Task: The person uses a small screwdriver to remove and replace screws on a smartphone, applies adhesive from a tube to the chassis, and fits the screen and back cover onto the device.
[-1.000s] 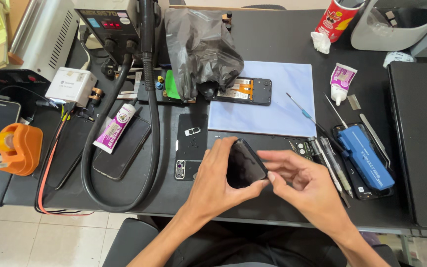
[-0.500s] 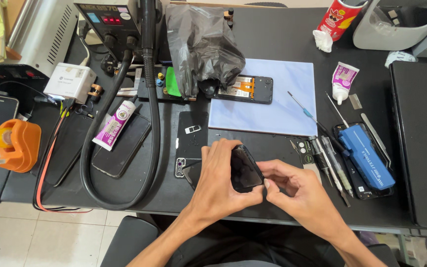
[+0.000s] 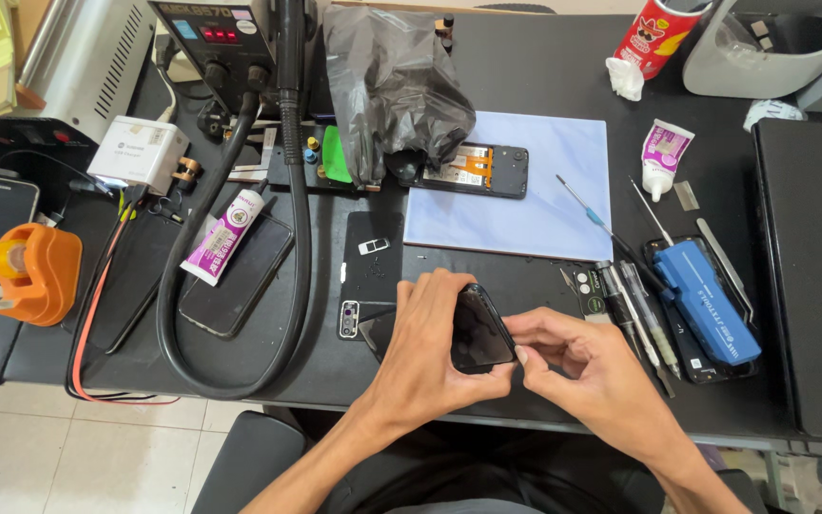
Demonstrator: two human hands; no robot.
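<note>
Black workbench (image 3: 544,67) with repair items.
On its surface: a pale blue mat (image 3: 535,205) at centre; a rework station (image 3: 225,43) at rear left with a black hose (image 3: 240,314) looping forward; a white adapter (image 3: 138,154); a crumpled black bag (image 3: 392,86); a blue case (image 3: 706,300) at right beside a row of tools (image 3: 635,314); a glue tube (image 3: 663,157) behind them.

A glossy black phone (image 3: 480,331) sits over a black table (image 3: 544,67), beside a pale lavender-blue mat (image 3: 544,190) and a bright blue case (image 3: 711,300). To one side are an orange tape dispenser (image 3: 32,271), a white tube with a magenta label (image 3: 225,236), a thick black hose (image 3: 240,276) and a crumpled black bag (image 3: 392,86). A red can (image 3: 654,33) stands at the far edge.
</note>
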